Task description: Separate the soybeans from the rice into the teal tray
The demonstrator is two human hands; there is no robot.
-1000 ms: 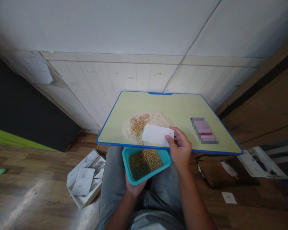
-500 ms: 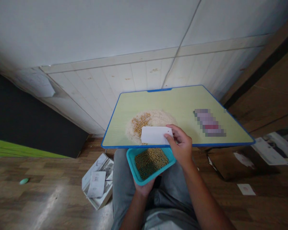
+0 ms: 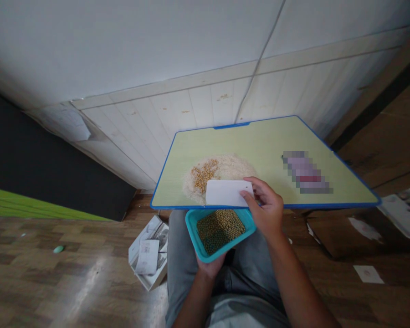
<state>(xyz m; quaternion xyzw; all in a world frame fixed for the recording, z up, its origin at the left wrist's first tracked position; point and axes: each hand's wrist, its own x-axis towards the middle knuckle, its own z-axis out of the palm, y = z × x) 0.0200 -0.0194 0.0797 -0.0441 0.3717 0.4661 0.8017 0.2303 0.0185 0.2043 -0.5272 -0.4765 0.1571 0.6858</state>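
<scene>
Over on the left, an open white box (image 3: 160, 274) sits on the brown wood-grain floor (image 3: 30, 278), a white printed paper (image 3: 148, 256) across it; a small pale-green oval object (image 3: 58, 249) lies well apart. A thin grey cable (image 3: 269, 39) runs down the white wall (image 3: 157, 41).

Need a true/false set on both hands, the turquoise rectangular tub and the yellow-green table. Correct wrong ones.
1. The right hand holds a white rectangular card. True.
2. The left hand grips the card. False: it supports the turquoise rectangular tub from below.
3. Small round golden pieces lie among pale grains on the blue-edged, yellow-green table. True.
4. The tub is empty. False: it holds many small round tan pieces.
</scene>
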